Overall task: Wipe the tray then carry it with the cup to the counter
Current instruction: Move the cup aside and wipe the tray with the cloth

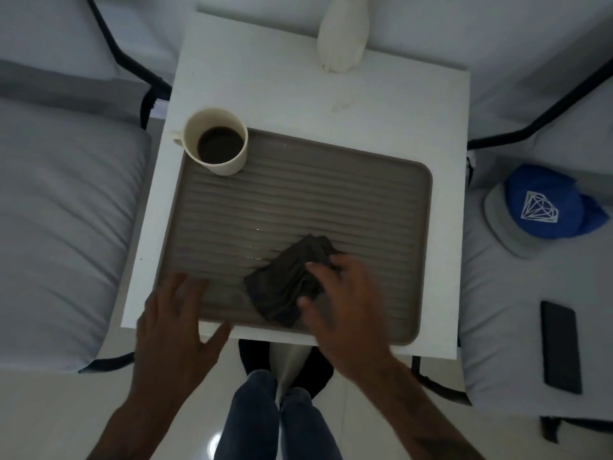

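A grey ribbed tray (348, 200) lies on a small white table (298, 94). At the tray's far left corner stands a cream cup (217, 142) holding dark coffee, its handle pointing left. A crumpled dark cloth (285, 280) rests on the near middle of the tray, beside small wet glints. My right hand (345, 303) grips the cloth's right side and presses it down. Resting flat on the tray's near left corner and the table edge, my left hand (179, 323) has its fingers spread and holds nothing.
A white figurine (341, 38) stands at the table's far edge. Grey cushioned seats with black frames flank the table. On the right seat lie a blue cap (544, 207) and a black phone (560, 346). My legs and the pale floor are below.
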